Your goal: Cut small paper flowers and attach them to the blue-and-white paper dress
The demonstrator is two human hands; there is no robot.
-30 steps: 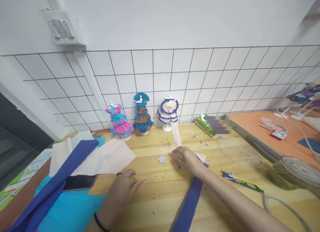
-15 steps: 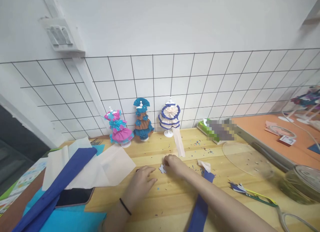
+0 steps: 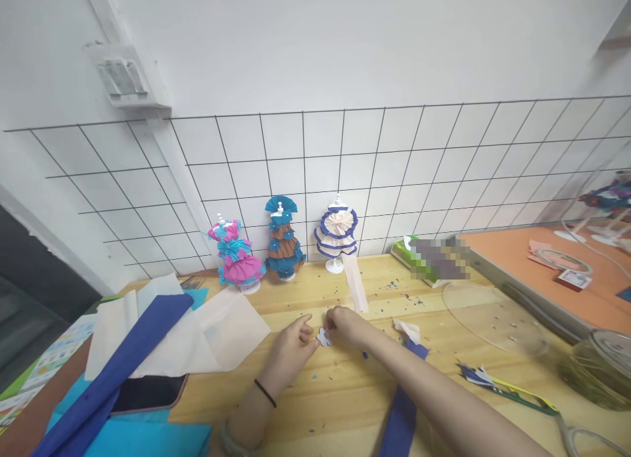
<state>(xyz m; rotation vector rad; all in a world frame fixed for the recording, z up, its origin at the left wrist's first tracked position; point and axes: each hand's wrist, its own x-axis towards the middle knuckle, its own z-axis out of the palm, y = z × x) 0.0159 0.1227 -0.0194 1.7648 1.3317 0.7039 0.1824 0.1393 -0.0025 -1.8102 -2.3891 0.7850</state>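
Note:
A small pale flower-shaped paper cutout [image 3: 323, 336] lies low over the wooden tabletop between my two hands. My right hand [image 3: 346, 327] is closed at its right edge, fingertips curled down and partly hidden, apparently pinching it. My left hand [image 3: 292, 346], a black band on its wrist, is open at the left. Its thumb tip reaches the cutout's left edge, and the fingers are bent loosely and apart. Under my right forearm runs a dark blue crepe paper strip [image 3: 400, 411]. Behind the hands, a cream strip [image 3: 355, 285] trails from the foot of a cream-and-blue dress stand [image 3: 338, 230].
Two more dressed stands, pink [image 3: 239, 260] and teal-brown [image 3: 283, 243], line the wall. Paper sheets [image 3: 231, 332] and a phone [image 3: 148, 392] lie left. Scissors [image 3: 522, 394], a clear disc [image 3: 493, 319], a jar [image 3: 599, 368] and a green packet [image 3: 421, 260] are right.
My left hand has moved right and slightly up, its thumb now at the flower cutout. My right hand stays at the cutout. The view has shifted slightly.

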